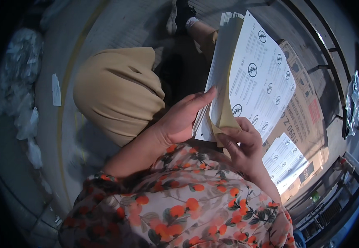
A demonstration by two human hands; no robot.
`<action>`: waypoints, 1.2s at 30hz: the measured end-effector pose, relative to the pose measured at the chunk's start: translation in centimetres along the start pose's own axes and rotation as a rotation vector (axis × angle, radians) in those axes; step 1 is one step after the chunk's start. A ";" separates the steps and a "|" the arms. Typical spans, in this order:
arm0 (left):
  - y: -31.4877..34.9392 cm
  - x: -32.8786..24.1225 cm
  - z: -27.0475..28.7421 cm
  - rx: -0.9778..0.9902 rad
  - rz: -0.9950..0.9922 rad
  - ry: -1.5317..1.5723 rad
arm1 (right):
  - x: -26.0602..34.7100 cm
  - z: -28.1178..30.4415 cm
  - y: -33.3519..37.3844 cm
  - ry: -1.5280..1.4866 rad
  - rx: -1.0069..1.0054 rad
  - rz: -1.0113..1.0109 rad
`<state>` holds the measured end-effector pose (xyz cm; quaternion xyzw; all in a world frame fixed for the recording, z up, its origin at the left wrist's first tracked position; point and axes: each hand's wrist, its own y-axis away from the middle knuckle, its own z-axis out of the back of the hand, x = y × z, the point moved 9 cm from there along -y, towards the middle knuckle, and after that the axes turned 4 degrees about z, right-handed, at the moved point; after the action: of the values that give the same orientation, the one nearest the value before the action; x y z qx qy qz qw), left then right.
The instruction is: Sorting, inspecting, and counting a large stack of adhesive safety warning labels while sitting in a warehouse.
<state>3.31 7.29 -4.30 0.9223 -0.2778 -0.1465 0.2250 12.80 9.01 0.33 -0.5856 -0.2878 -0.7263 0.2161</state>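
My left hand [181, 118] grips a thick stack of white label sheets [225, 51] along its left side, with the thumb lying on top. The stack stands tilted above my lap. A printed label sheet [266, 70] with round black symbols fans away to the right, and its tan backing [227, 118] shows along the bent edge. Between the thumb and fingers of my right hand [245, 142], the lower corner of this sheet is pinched and curled. Whether the backing is parting from the label cannot be made out.
A printed brown cardboard box [316, 138] lies at the right, with another label sheet [286, 161] on it. Beyond stands a dark metal frame [336, 68] with clear plastic [353, 101] hanging. Plastic bags [20, 78] line the far left, and a white paper strip [56, 89] lies on the floor.
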 end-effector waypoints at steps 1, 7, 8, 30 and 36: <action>0.1 -0.2 0.0 -0.012 -0.020 -0.005 | -0.7 0.1 0.1 -0.086 -0.004 -0.022; -0.5 -0.1 0.7 -0.062 -0.019 -0.003 | -2.4 1.1 0.3 -0.360 -0.138 -0.111; -0.6 -0.1 1.3 -0.120 -0.012 -0.061 | -2.6 1.7 0.5 -0.405 -0.202 -0.103; -0.9 0.2 1.4 -0.132 -0.008 -0.103 | 2.5 0.5 -0.9 0.239 -0.040 0.229; 0.0 -0.1 1.1 -0.073 -0.058 -0.026 | 3.4 -0.5 -1.4 0.517 -0.018 0.257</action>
<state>2.77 6.93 -5.25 0.9192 -0.2483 -0.1752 0.2507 10.77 9.85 3.36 -0.4145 -0.1400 -0.8207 0.3675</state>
